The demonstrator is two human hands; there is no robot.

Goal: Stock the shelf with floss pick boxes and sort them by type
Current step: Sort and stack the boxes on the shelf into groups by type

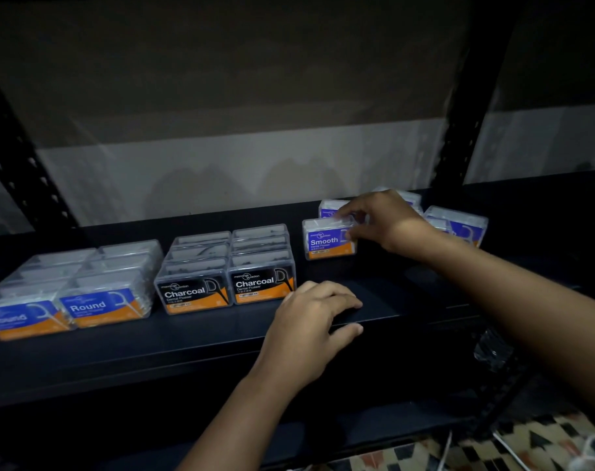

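the right hand point(382, 220) reaches to the back right of the shelf point(194, 338) and its grip is closed on the front smooth box point(328, 240), fingers curled over the top right corner and thumb pinching near the label's right edge. that box stands upright, label facing forward, its long axis running left to right along the shelf, and it sits well back from the front lip. the left hand point(311, 326) holds nothing; its fingers lie loosely bent on the shelf surface near the front edge, just right of the charcoal boxes point(228, 277), with the thumb hooked under the lip. the gap that matters lies between the charcoal block and the held box: the box is to the right of and behind that block, so lining it up likely means drawing it forward and slightly left, toward the resting left hand. the right hand is the nearer one and already has it. more smooth boxes point(459, 226) stand behind and to the right, partly hidden by the wrist, one turned at an angle. the round boxes point(75, 287) are grouped at far left, beside the charcoal rows.
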